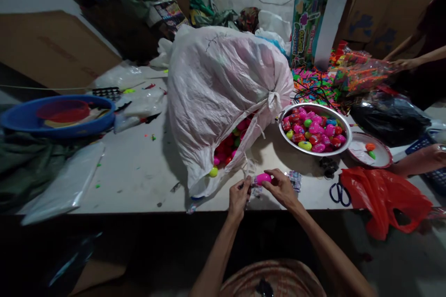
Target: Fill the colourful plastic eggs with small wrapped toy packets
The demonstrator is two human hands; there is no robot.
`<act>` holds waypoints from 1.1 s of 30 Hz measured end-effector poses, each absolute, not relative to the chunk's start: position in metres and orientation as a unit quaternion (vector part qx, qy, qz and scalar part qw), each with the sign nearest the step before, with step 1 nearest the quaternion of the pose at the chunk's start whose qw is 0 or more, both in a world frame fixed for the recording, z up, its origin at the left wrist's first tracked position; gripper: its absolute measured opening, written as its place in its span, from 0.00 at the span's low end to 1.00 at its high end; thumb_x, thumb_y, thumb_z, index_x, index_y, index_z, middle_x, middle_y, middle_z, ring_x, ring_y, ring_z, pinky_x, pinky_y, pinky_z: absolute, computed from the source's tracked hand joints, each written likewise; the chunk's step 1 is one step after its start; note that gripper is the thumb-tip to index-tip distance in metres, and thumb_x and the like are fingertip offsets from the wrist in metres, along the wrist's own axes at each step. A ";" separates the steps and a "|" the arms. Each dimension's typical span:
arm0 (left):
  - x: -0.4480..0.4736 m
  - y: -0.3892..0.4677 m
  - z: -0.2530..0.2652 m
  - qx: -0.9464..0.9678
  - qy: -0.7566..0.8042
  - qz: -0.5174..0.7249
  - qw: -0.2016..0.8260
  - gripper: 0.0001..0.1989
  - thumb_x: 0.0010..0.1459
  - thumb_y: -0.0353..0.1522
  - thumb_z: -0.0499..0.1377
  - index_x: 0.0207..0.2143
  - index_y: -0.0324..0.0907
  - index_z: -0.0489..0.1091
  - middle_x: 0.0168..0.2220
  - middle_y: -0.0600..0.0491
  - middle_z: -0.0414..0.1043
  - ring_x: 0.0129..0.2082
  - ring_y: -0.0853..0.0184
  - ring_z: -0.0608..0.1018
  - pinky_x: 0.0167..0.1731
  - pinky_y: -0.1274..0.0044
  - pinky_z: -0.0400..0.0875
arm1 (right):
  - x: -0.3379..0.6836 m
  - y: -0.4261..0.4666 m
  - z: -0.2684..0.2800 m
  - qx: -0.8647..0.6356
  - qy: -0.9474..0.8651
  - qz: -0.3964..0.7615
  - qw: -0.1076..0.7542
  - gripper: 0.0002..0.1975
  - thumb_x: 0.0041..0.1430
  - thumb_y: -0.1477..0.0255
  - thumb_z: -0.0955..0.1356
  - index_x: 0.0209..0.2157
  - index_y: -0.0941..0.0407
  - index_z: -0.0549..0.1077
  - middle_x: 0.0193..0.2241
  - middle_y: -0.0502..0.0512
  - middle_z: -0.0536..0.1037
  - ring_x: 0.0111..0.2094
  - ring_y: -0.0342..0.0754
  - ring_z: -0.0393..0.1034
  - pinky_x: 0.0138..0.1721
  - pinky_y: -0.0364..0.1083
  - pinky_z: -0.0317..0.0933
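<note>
Fingers [276, 177] partly hide the pink egg-shaped piece [262, 179].

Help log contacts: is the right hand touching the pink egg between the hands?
Touching: the head view shows the right hand pinching the pink egg at one end.

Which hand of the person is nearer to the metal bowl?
Right. The right hand is on the person's side of the metal bowl, toward its left; the left hand is farther left.
</note>
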State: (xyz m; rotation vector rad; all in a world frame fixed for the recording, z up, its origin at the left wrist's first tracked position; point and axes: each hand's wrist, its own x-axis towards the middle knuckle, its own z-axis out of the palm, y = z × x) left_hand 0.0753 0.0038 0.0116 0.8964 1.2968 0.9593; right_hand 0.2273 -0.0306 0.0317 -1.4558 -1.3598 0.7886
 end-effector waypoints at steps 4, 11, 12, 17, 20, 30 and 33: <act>0.077 0.001 0.012 0.407 0.542 0.404 0.614 0.22 0.45 0.49 0.60 0.19 0.39 0.65 0.11 0.61 0.56 0.10 0.78 0.57 0.12 0.83 0.48 | 0.225 -0.035 0.028 -0.562 -0.568 0.348 0.491 0.16 0.56 0.68 0.65 0.46 0.55 0.71 0.38 0.55 0.70 0.33 0.44 0.68 0.35 0.44 0.63; 0.091 0.001 0.016 0.262 0.475 0.416 0.730 0.17 0.37 0.39 0.68 0.24 0.38 0.68 0.10 0.62 0.58 0.10 0.79 0.58 0.13 0.84 0.52 | 0.212 -0.043 0.012 -0.554 -0.399 0.469 0.560 0.18 0.44 0.63 0.73 0.35 0.56 0.67 0.27 0.49 0.74 0.27 0.45 0.70 0.27 0.41 0.61; 0.094 0.001 0.017 0.247 0.467 0.420 0.738 0.17 0.36 0.38 0.69 0.23 0.38 0.68 0.11 0.63 0.58 0.10 0.79 0.59 0.13 0.85 0.53 | 0.211 -0.043 0.011 -0.547 -0.378 0.487 0.567 0.19 0.43 0.63 0.73 0.34 0.56 0.66 0.25 0.48 0.74 0.26 0.45 0.70 0.26 0.41 0.61; 0.104 -0.002 0.021 0.210 0.451 0.434 0.751 0.17 0.32 0.35 0.70 0.22 0.37 0.66 0.13 0.63 0.60 0.10 0.81 0.59 0.12 0.85 0.52 | 0.210 -0.039 0.008 -0.559 -0.396 0.455 0.568 0.18 0.45 0.63 0.72 0.34 0.56 0.64 0.25 0.48 0.73 0.25 0.45 0.70 0.27 0.42 0.63; 0.104 -0.004 0.022 0.214 0.445 0.419 0.762 0.17 0.34 0.35 0.70 0.23 0.38 0.66 0.13 0.63 0.60 0.10 0.81 0.58 0.11 0.85 0.51 | 0.212 -0.037 0.011 -0.590 -0.477 0.340 0.556 0.14 0.46 0.67 0.71 0.33 0.55 0.65 0.31 0.50 0.70 0.30 0.45 0.70 0.31 0.43 0.64; 0.093 0.003 0.015 0.239 0.430 0.340 0.802 0.15 0.35 0.31 0.70 0.23 0.37 0.67 0.15 0.62 0.61 0.10 0.82 0.58 0.10 0.86 0.52 | 0.229 -0.031 0.027 -0.578 -0.633 0.288 0.427 0.28 0.42 0.75 0.71 0.48 0.53 0.65 0.42 0.55 0.69 0.26 0.41 0.64 0.29 0.43 0.62; 0.096 0.006 0.011 0.234 0.428 0.342 0.803 0.13 0.38 0.31 0.69 0.24 0.37 0.68 0.13 0.63 0.59 0.10 0.81 0.59 0.10 0.86 0.51 | 0.233 -0.025 0.024 -0.579 -0.663 0.247 0.406 0.23 0.43 0.75 0.70 0.45 0.54 0.68 0.38 0.53 0.72 0.28 0.43 0.66 0.31 0.43 0.61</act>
